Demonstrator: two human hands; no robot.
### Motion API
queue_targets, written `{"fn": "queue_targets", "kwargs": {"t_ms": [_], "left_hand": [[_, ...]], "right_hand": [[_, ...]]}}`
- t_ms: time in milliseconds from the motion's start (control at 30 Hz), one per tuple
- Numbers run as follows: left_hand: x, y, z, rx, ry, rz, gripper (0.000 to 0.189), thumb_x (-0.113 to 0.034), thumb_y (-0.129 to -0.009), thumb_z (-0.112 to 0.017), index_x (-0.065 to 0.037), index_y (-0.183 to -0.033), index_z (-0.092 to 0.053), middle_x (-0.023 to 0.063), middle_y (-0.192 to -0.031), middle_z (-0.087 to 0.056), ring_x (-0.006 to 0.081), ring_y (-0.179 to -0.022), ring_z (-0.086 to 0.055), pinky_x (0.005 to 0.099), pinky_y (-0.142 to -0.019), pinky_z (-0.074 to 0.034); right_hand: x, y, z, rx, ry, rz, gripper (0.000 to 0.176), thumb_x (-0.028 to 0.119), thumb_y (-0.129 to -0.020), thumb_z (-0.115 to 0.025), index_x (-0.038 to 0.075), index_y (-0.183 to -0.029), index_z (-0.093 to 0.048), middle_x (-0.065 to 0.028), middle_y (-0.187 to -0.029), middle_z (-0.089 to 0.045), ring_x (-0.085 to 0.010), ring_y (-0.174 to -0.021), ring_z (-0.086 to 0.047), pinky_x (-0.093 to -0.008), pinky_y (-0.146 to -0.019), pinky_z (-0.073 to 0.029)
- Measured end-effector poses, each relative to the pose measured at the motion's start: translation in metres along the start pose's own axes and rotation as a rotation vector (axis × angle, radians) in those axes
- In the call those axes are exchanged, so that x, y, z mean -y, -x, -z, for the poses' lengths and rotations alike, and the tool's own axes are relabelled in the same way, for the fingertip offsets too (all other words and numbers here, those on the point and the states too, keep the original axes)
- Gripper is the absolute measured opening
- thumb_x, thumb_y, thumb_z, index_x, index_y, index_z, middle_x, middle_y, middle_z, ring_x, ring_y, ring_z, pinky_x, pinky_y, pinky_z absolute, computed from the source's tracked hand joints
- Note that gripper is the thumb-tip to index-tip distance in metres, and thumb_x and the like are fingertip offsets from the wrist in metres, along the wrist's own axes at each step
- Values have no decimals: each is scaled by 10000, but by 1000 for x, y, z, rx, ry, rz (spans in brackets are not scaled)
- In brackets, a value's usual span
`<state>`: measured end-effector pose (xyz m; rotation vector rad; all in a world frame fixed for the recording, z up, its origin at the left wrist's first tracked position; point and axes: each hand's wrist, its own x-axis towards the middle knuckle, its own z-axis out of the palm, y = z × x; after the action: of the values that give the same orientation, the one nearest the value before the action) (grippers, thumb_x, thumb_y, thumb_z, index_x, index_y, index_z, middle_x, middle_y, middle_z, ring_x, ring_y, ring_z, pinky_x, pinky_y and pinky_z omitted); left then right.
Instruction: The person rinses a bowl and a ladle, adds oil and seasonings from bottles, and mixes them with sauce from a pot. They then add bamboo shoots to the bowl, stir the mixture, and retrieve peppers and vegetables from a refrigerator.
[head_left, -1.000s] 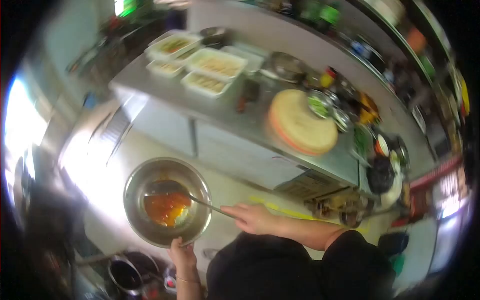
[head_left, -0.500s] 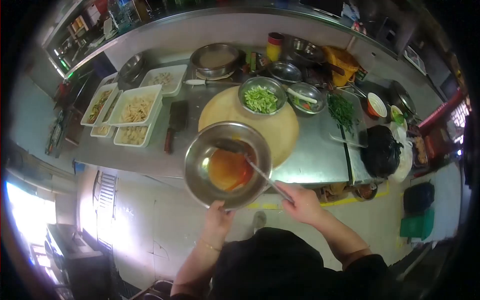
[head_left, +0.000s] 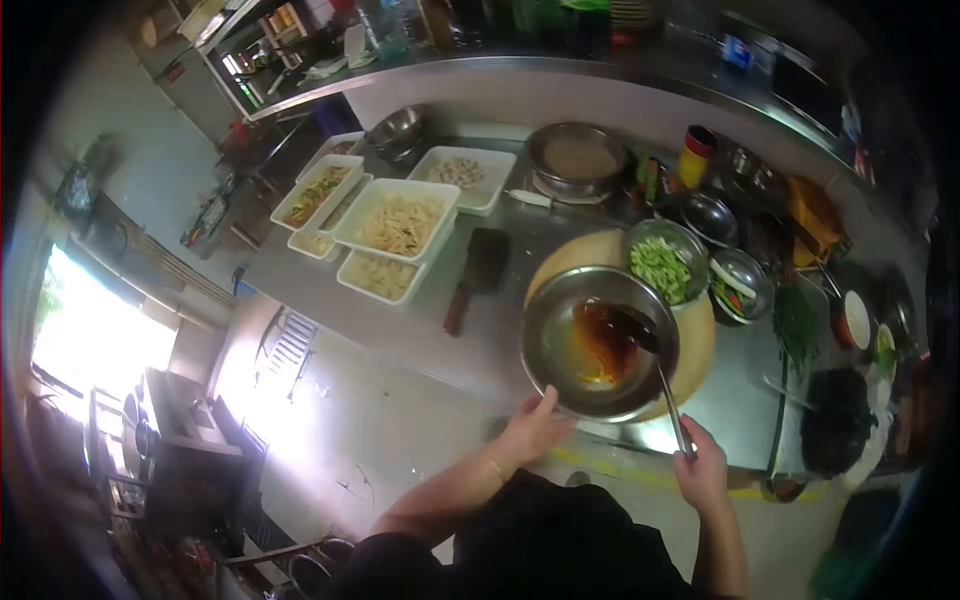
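Observation:
A steel bowl [head_left: 545, 335] with dark brown and reddish liquid sits over the round chopping board [head_left: 700, 350]. At its near-left rim is my left hand [head_left: 535, 432], thumb raised by the rim and fingers apart. My right hand [head_left: 703, 468] grips the handle of a metal ladle [head_left: 672, 398], whose dark scoop rests inside the bowl. Just behind, a bowl of chopped green vegetables [head_left: 660, 262] stands on the board. A cleaver [head_left: 487, 262] lies on the steel counter to the left.
White tubs of food [head_left: 397, 222] stand at the left of the counter [head_left: 420, 330]. Along the back are a wide round pan [head_left: 577, 158], a red-and-yellow container [head_left: 697, 155] and small steel bowls. Leafy greens [head_left: 797, 322] and a black bag [head_left: 838, 420] are at the right.
The view has shifted, so the counter appears further right. The bowl has moved back over the board. My left hand has loosened from its rim, and the ladle has swung within the bowl.

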<state>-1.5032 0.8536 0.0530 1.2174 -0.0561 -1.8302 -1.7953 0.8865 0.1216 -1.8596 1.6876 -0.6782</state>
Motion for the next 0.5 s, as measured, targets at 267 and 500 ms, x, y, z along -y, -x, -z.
{"fn": "queue_targets", "kwargs": {"t_ms": [267,500], "left_hand": [[-328,-72,201,-362,-284,-1033,361,-128,-905,-592,-42,-1251,-537,85,-1079,-600,122,-894,-565,248,-721,-465],[-491,-155,315,-807,-157,-570,317,-317,-838,-694,-133,-1079,-601,23,-877,-602,160,-757,-553,327,-720,-457]], "right_hand": [[57,-27,-59,-21,-56,-335,470,-54,-751,-564,-21,-1220,-575,-225,-1133,-632,-296,-1045,-638,-349,-833,-523],[110,4,-79,-5,40,-419,490,-75,-741,-511,-18,-1223,-576,-116,-918,-644,-152,-757,-631,-290,-630,-517]]}}
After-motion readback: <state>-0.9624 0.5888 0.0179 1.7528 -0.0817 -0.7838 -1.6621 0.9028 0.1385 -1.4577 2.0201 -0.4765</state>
